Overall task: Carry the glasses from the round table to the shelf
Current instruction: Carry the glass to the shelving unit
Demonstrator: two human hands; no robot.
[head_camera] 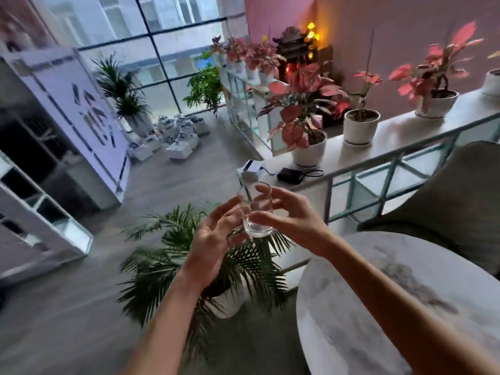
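the glass (pixel 255 209) is hanging in mid-air off the round table (pixel 405 307), out past the table's 10 o'clock edge and over the palm plant (pixel 205 266) on the floor. its long axis is running close to upright, mouth up and tipped a little toward 11 o'clock, thick base down. it looks empty.

right hand (pixel 295 220) is sitting at the glass's 3 o'clock, reaching in from the lower right. thumb is pressing the near side low on the wall, fingers (pixel 263 189) are curling over the far side near the rim, so this hand is pinching the glass and seems to be carrying the weight.

left hand (pixel 211 239) is sitting at the glass's 8 o'clock, palm facing the glass, fingers spread and half open. fingertips are at the glass wall, but whether they are touching or just short of it, cannot tell; blur is hiding the contact. it is not closing round anything clearly.

both forearms are stretching forward, wrists slightly bent in toward each other.

judgement: the step looks like a hand-to-hand pass or a two-hand steady while carrying. right hand is the nearer one and the secure one. the long shelf (pixel 392 131) with the potted plants (pixel 361 125) is lying at 1 to 2 o'clock from the glass, a white open shelf unit (pixel 40 212) at 9 o'clock; which one is the target, cannot tell.
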